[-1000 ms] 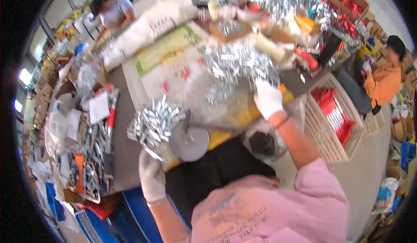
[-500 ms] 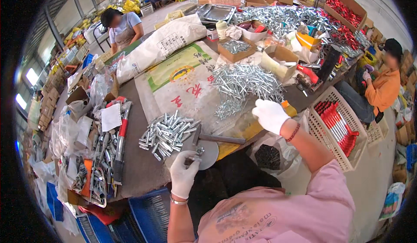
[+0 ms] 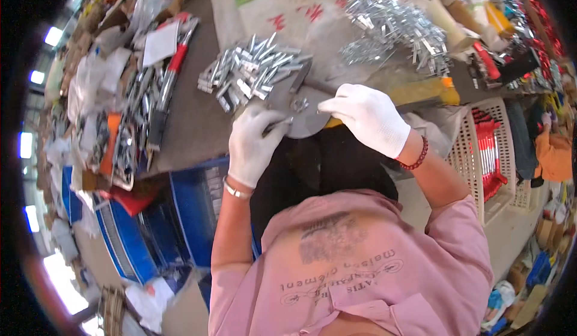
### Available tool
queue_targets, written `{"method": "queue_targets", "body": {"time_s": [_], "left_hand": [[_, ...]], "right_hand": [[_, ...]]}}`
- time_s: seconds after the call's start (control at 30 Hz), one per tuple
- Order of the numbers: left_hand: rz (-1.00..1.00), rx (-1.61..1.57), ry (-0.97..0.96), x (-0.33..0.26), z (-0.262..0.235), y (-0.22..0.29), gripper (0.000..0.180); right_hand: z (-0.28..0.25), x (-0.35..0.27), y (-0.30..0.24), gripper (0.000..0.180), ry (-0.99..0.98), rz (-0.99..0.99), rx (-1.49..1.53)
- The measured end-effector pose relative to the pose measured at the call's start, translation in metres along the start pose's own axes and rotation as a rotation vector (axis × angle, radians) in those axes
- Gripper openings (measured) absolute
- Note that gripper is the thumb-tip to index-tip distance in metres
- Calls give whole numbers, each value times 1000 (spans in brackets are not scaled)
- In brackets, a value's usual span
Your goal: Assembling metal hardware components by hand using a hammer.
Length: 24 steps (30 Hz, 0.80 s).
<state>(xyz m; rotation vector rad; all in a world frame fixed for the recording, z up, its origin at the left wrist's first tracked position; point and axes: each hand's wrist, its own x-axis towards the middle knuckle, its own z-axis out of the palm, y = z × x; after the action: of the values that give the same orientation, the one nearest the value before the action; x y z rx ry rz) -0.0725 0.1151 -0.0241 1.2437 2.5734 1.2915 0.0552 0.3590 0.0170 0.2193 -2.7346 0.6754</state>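
Seen from above, a person in a pink shirt (image 3: 354,252) works at the front edge of a cluttered bench (image 3: 191,116), both gloved hands over its rim. The left hand (image 3: 257,140) is pinched, thumb to forefinger, with a small glint of metal at the tips; its exact shape cannot be told. The right hand (image 3: 366,116) has its fingertips drawn together; whether they grip anything cannot be told. Between them, at the front edge, lies a round grey metal disc (image 3: 308,124) with small metal parts (image 3: 299,104) on it. Just behind it rests a hammer (image 3: 321,85), its handle running toward the right hand. A loose pile of short silver cylinders (image 3: 252,71) sits just beyond the left hand; thin silver rods (image 3: 390,26) lie farther back, to the right. A brush of the right wrist could shift the hammer; a bumped disc could spill its parts off the front edge; a careless left knuckle could set cylinders rolling.
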Motion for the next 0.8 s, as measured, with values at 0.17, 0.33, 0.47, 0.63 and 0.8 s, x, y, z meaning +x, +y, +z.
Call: {"method": "queue_targets", "body": {"time_s": [0.17,0.33,0.47,0.63,0.8], "left_hand": [[-102,-82,-13,-4,1,-5,13],[-125,-116,-37,-9,0,-5,14],[-68,-29,-32,-9,0,-5,13],[-38,-59,-11,-8,3,-9,12],[-38,-84,24,-8,7,-9,12]], "right_hand": [[34,11,-6,5,-7,33,43],[48,15,-7,2,29,-26,-51],[53,16,-6,3,6,-70,-54],[55,19,-1,4,-20,-149,-69],[52,22,0,6,-83,-167,-91]]}}
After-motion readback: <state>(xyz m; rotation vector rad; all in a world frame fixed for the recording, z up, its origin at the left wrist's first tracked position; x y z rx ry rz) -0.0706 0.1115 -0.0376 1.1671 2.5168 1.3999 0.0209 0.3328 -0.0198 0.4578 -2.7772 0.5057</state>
